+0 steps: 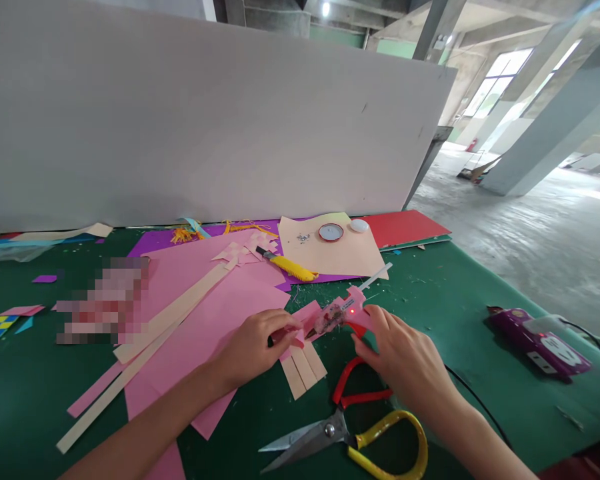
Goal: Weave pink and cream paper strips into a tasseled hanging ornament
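My right hand (405,357) grips a pink hot glue gun (347,312) with a red light lit and a clear glue stick poking out behind. Its nozzle points left at a woven piece of pink and beige paper strips (303,357). My left hand (255,347) is closed in a pinch on the pink edge of that piece, right beside the nozzle. Both hands rest low over the green table (455,287).
Scissors with red and yellow handles (350,427) lie in front of my hands. Pink sheets and long beige strips (180,313) spread to the left. A yellow utility knife (290,267), a round tin (331,232), and a purple power strip (540,340) lie around. A grey board stands behind.
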`<state>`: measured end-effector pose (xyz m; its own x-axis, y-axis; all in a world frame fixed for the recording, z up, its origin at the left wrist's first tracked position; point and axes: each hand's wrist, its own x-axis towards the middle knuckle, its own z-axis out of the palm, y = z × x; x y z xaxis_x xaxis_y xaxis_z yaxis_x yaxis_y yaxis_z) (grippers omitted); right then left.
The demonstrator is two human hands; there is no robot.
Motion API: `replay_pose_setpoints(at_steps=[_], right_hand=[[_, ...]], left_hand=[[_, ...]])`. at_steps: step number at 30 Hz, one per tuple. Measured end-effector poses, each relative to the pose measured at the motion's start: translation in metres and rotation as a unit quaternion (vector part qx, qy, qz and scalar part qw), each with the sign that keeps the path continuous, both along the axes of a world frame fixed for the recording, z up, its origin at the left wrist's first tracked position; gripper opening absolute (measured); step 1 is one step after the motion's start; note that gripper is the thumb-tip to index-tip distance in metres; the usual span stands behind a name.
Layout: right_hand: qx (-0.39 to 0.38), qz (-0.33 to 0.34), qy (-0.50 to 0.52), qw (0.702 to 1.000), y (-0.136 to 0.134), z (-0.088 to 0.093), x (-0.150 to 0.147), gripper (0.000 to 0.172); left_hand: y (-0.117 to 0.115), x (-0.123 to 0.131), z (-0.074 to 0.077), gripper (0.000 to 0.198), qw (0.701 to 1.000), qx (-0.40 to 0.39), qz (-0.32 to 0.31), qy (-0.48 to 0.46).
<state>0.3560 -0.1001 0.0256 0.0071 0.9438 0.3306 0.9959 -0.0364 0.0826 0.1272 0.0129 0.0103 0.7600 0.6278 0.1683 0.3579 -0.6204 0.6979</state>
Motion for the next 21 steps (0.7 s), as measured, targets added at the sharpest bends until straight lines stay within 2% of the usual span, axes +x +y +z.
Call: replay_pose_setpoints(at_steps=[12,21], right_hand=[[-0.015,0.002,-0.002,1.000,0.0013,0.0001,-0.0047,0.018],[-0.013,0.006,-0.004,1.000,0.0052,0.0047,-0.0050,0.012]], left_hand=[[-0.0002,-0.0012,0.0002,0.016,0.999,-0.015,0.010,-0.031],[-0.0005,-0.0003,0.0016,0.016,1.000,-0.011,0.013,-0.020]])
